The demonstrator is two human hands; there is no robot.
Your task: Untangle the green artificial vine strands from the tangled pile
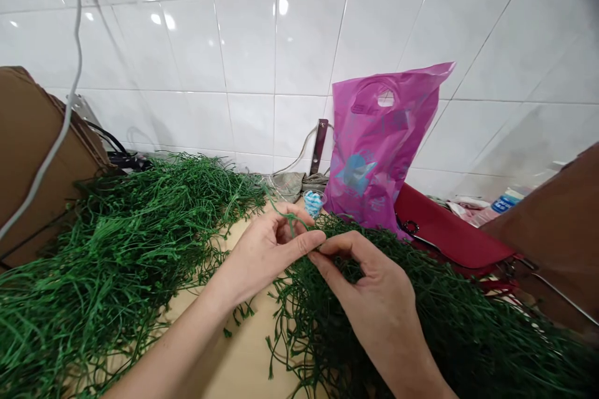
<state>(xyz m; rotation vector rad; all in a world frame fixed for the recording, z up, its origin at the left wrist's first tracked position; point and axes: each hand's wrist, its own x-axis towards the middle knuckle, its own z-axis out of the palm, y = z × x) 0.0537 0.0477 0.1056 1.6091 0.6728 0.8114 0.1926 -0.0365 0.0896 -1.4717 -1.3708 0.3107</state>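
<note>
Between my two hands is a thin green plastic strand (291, 218), branching like an artificial plant stem. My left hand (269, 246) pinches it between thumb and forefinger, with part of it looping above the fingers. The fingertips of my right hand (369, 287) are pressed together on the strand's other end, touching the left thumb tip; the exact grip point is hidden. Below the right hand spreads a dark green heap of similar strands (449, 318). A brighter green heap (116, 249) lies to the left of my left arm.
A wooden-coloured tabletop (243, 355) shows between the heaps. Against the tiled wall (248, 43) stands a purple plastic bag (374, 156), with a red bag (458, 230) beside it. A cardboard box (37, 137) and a grey cable (70, 106) are at left; a small blue-and-white item (312, 203) sits behind my hands.
</note>
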